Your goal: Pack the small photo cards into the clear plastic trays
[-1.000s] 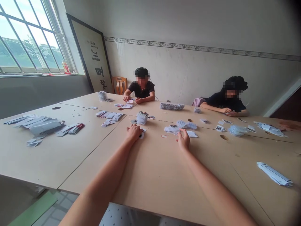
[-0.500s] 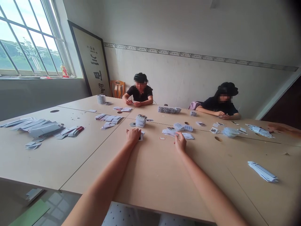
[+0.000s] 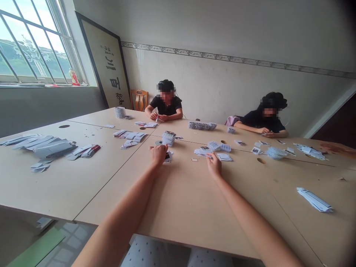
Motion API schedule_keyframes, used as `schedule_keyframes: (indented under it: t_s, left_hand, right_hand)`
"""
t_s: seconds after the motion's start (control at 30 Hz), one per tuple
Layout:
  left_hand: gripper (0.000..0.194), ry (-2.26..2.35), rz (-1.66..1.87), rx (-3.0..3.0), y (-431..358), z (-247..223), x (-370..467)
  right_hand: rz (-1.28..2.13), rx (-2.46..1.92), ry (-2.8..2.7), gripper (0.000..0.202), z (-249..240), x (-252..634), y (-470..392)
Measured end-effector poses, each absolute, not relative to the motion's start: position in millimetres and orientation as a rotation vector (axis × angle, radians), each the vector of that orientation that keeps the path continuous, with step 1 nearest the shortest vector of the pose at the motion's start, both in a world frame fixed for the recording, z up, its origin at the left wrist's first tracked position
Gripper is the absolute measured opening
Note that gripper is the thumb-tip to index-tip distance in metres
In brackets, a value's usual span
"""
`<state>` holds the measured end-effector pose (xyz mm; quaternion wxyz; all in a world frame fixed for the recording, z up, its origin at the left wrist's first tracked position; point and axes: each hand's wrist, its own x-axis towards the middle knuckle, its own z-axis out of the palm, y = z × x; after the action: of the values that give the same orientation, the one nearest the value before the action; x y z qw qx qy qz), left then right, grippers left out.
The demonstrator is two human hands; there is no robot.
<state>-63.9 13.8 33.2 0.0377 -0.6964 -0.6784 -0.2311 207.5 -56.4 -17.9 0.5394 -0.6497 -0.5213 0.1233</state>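
My left hand [image 3: 158, 154] rests on the table with its fingers curled, against a few small cards [image 3: 168, 157] that have dark printed faces. What those fingers hold, if anything, is hidden. Just beyond it rises a stack of cards [image 3: 168, 139], with a round disc [image 3: 158, 142] beside it. My right hand [image 3: 214, 164] pinches a white card at the near side of a spread of cards [image 3: 200, 151]. More white cards [image 3: 224, 157] lie to its right. Between my hands is a small red-edged card [image 3: 194, 160].
Two people in black sit across the table [image 3: 178, 200], handling cards. Paper piles [image 3: 52, 146] cover the left side. Card rows [image 3: 202, 126] and clear plastic sleeves [image 3: 275, 152] stand farther back. A white strip bundle [image 3: 315, 200] lies at right. Round holes [image 3: 261, 161] pierce the tabletop.
The view has tilted down slightly and shifted. My right hand has drawn slightly away from the white cards on its right, which now show apart. The left hand stays by the dark-faced cards.
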Motion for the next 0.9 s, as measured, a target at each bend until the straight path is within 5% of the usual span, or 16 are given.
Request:
schedule_keyframes:
  t_s: [0.9]
  left_hand:
    - [0.049, -1.915, -1.136, -2.315, 6.9, 34.4, -49.8]
  right_hand:
    - [0.374, -1.364, -1.354, 0.026, -13.8, 193.9, -60.8]
